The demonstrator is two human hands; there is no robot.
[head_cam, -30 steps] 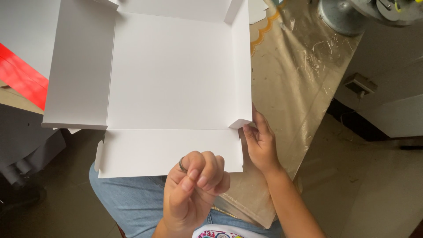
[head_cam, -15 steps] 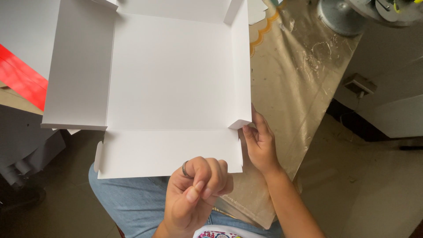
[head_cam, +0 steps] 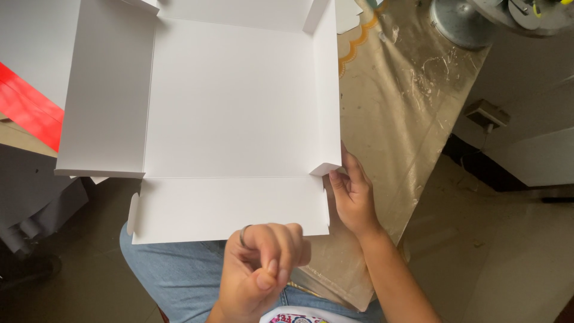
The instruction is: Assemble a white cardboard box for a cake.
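Head view, nearest first: the left hand (head_cam: 260, 272) is curled into a loose fist over the lap, holding nothing, just off the near edge of the white cardboard box (head_cam: 230, 113). A ring sits on one finger. The right hand (head_cam: 353, 194) lies open, its fingertips pressed against the small corner tab at the box's near right corner.

The box is an unfolded flat sheet, spread on the desk (head_cam: 406, 113) with its near flap overhanging toward the jeans (head_cam: 173, 278). Its right wall stands upright; the left flap and near flap lie flat. It looks light and fairly stiff, likely to bend cleanly only along its creases and to dent if pinched mid-panel, so flaps and corner tabs seem the best places to hold.

Room is open to the right, where the plastic-covered desk shows bare. A red sheet (head_cam: 27, 107) lies at the left edge, partly under the box. At the far right corner stands a round metal base (head_cam: 460, 21).
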